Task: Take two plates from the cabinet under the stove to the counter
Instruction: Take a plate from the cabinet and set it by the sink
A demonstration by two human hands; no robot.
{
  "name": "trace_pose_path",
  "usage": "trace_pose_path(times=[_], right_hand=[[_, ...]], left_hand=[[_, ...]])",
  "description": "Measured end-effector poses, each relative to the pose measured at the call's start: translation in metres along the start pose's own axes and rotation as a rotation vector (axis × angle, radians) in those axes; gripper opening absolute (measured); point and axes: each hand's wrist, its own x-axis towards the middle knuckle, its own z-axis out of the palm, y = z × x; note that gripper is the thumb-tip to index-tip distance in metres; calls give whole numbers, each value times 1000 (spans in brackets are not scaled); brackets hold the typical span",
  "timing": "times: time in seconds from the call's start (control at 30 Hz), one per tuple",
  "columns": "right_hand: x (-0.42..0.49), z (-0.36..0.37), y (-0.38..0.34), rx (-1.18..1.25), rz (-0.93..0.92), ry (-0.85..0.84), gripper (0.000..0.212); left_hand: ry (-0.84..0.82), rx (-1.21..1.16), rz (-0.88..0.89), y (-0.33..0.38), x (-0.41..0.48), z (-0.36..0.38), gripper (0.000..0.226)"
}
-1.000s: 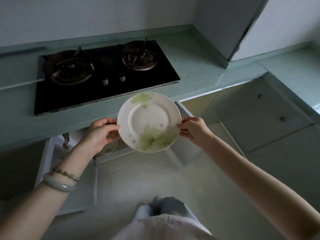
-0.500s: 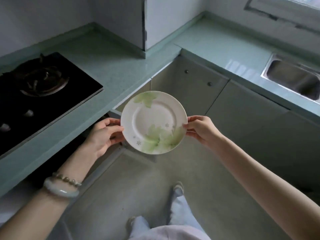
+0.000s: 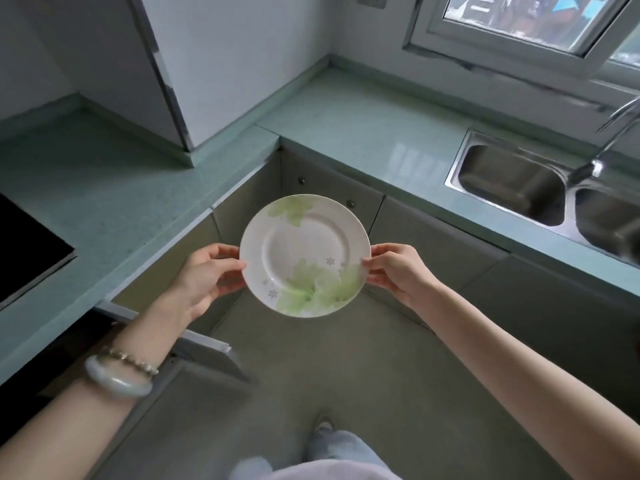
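A white plate (image 3: 304, 254) with green leaf prints is held level in the air in front of the corner cabinets, over the floor. My left hand (image 3: 204, 278) grips its left rim and my right hand (image 3: 398, 268) grips its right rim. Only one plate face shows; I cannot tell whether a second plate lies under it. The pale green counter (image 3: 363, 123) runs in an L behind the plate. The black stove (image 3: 24, 247) is at the far left edge, and the open cabinet door (image 3: 204, 351) under it juts out by my left forearm.
A steel double sink (image 3: 519, 181) with a tap (image 3: 602, 150) is set in the counter at right, below a window (image 3: 526, 19). A white column (image 3: 180, 74) stands in the corner. Closed cabinet doors (image 3: 433, 244) line the counter front. My feet show on the floor (image 3: 329, 368).
The view has swung right from the stove to the corner and sink counter. The plate has stayed held in both hands throughout and travelled right with me.
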Motion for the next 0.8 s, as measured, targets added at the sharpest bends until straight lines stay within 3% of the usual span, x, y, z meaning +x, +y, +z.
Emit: trace_pose_path(times=[0.27,0.8], right_hand=[[78,-50,-39,53,22,6,16],[277,-40,-146,115,49,104,20]], left_hand=[[-5,9,-26,29,74,68,18],[-101,52,-8,142,315,121,16]])
